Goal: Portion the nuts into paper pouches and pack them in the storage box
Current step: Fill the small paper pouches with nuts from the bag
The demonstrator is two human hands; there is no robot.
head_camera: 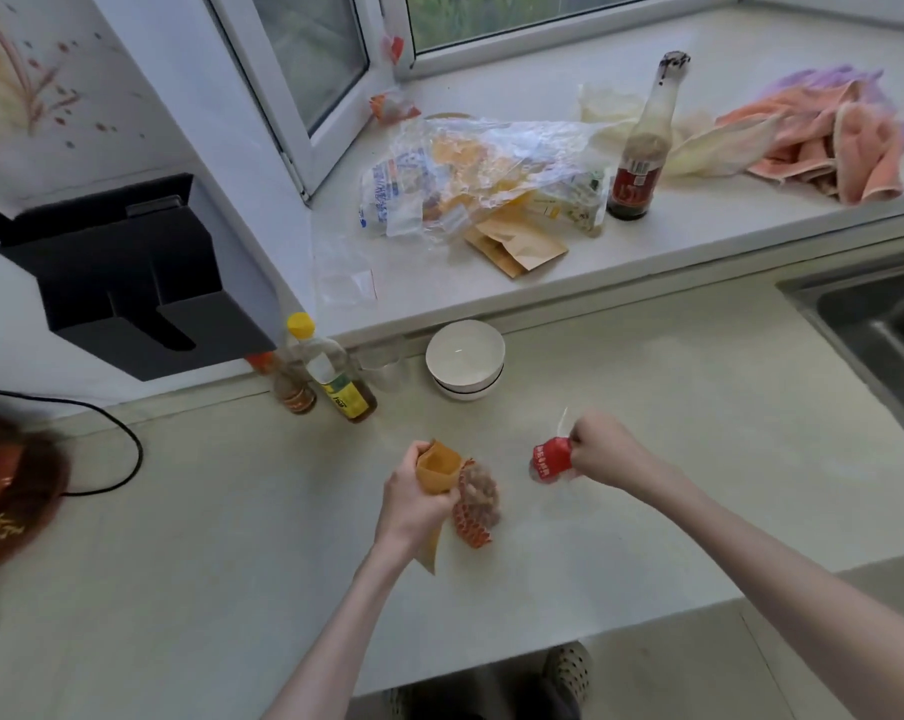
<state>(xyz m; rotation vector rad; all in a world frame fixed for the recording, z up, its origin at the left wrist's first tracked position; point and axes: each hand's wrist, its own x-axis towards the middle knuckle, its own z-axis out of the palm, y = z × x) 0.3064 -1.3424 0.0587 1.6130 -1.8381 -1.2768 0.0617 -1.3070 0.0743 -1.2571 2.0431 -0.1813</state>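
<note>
Nuts (480,498) sit in their plastic bag on the counter (647,459), touching the paper pouch (437,472) our left hand (413,498) grips. Right hand (603,454) pinches a red wrapper (551,457). We keep the pouch mouth spread before pouring.

An open brown paper pouch (437,472) stands upright above the counter. A clear, red-trimmed bag of nuts (478,506) lies touching it.

left hand (413,498) clenched, right hand (603,452) fisted
</note>
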